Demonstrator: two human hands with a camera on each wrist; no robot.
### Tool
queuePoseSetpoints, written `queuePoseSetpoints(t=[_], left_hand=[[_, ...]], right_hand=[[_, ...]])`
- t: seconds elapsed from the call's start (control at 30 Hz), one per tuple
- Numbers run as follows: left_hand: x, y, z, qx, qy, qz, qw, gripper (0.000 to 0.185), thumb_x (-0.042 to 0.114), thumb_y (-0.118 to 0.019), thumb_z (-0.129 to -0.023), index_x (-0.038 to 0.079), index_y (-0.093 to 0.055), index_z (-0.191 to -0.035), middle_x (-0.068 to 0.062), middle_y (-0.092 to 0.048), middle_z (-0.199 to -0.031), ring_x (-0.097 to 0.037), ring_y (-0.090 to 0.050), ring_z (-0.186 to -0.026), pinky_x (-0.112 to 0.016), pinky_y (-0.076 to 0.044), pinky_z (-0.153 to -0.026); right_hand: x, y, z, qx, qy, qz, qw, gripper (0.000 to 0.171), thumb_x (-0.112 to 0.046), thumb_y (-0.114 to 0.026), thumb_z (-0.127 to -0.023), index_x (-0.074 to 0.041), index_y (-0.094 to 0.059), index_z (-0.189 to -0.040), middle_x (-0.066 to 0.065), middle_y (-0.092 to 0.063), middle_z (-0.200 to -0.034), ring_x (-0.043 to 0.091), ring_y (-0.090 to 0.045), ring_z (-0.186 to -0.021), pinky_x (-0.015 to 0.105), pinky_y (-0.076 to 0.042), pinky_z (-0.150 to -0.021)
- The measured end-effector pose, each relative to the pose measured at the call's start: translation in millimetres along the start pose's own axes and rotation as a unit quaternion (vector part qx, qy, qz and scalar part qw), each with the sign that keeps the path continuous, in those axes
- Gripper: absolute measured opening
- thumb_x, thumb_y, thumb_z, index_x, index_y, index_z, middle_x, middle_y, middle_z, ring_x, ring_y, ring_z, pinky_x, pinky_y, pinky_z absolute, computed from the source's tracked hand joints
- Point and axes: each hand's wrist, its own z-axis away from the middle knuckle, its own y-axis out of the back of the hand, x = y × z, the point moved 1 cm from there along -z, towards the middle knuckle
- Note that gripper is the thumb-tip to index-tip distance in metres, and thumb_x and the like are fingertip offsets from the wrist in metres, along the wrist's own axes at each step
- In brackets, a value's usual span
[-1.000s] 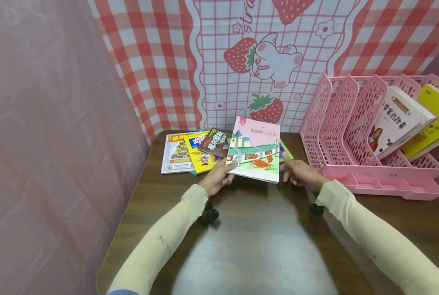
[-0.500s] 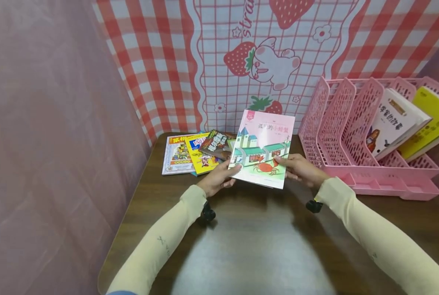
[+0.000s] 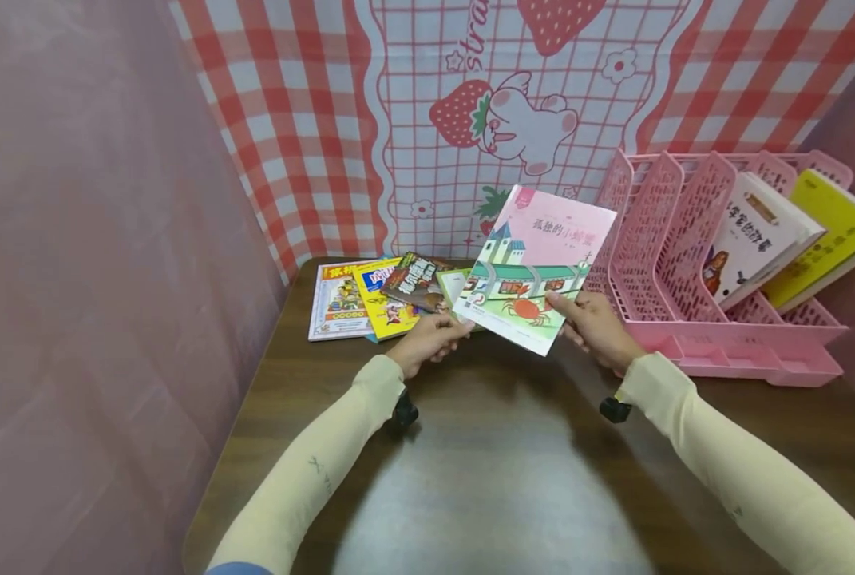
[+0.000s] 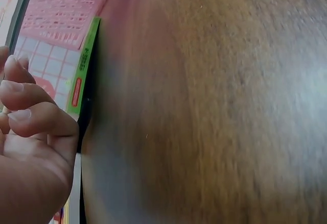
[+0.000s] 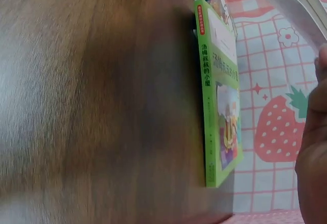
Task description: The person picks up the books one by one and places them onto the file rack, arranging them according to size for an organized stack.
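Observation:
My right hand (image 3: 595, 327) grips a pink picture book (image 3: 535, 259) by its lower right side, thumb on the cover near a red crab. The book is raised and tilted over the back of the table. My left hand (image 3: 430, 342) is just below its lower left corner, fingers loosely curled and apparently holding nothing; the left wrist view shows these curled fingers (image 4: 38, 114) near a green spine. That green book (image 5: 225, 106) lies on the table, partly hidden behind the pink one in the head view. Pages of the raised book (image 5: 309, 2) show in the right wrist view.
Several books overlap at the back left: a white one (image 3: 337, 307), a yellow one (image 3: 387, 307) and a dark one (image 3: 414, 279). A pink file rack (image 3: 667, 239) stands at right, with a white book (image 3: 746, 239) and a yellow-green book (image 3: 822, 231) leaning inside.
The pink book has moved up and right and turned clockwise. My right hand has taken hold of its right side; my left hand has come off the corner.

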Motion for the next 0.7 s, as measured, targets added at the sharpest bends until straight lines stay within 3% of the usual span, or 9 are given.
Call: queuePoseSetpoints(t=[0.1, 0.33, 0.53, 0.7], left_hand=[[1.7, -6.0, -3.9, -0.01, 0.0, -0.012, 0.9999, 0.052, 0.044, -0.071, -0.098, -0.005, -0.069, -0.115, 0.001, -0.056, -0.071, -0.008, -0.04, -0.053, -0.023, -0.033, -0.05], [8.9, -25.6, -15.7, -0.024, -0.014, -0.059, 0.9979, 0.052, 0.045, -0.069, -0.098, -0.004, -0.07, -0.113, 0.0, -0.056, -0.069, -0.009, -0.039, -0.051, -0.023, -0.032, -0.049], [14.6, -53.1, -28.4, -0.051, -0.03, -0.081, 0.995, 0.048, 0.042, -0.067, -0.1, -0.005, -0.071, -0.111, 0.0, -0.056, -0.067, -0.008, -0.038, -0.049, -0.023, -0.031, -0.047], [15.0, -75.6, -37.8, -0.076, -0.044, -0.09, 0.9921, 0.047, 0.04, -0.065, -0.102, -0.006, -0.07, -0.11, -0.001, -0.057, -0.067, -0.009, -0.039, -0.049, -0.024, -0.032, -0.046]], right_hand=[[-4, 4, 4, 0.028, 0.003, -0.002, 1.0, 0.035, -0.029, -0.06, -0.106, 0.005, -0.069, -0.11, 0.001, -0.048, -0.047, 0.006, -0.036, -0.033, 0.03, -0.023, -0.031], [-16, 19, 13, 0.078, 0.028, 0.126, 0.989, 0.041, -0.029, -0.055, -0.109, 0.01, -0.068, -0.111, 0.005, -0.045, -0.044, 0.008, -0.038, -0.035, 0.029, -0.03, -0.035], [-27, 32, 27, 0.114, 0.033, 0.117, 0.986, 0.046, -0.036, -0.057, -0.107, 0.006, -0.066, -0.122, 0.008, -0.047, -0.049, 0.01, -0.039, -0.036, 0.031, -0.029, -0.032], [-38, 41, 41, 0.136, 0.044, 0.136, 0.98, 0.045, -0.034, -0.058, -0.107, 0.009, -0.066, -0.12, 0.008, -0.048, -0.049, 0.009, -0.038, -0.037, 0.029, -0.029, -0.031]])
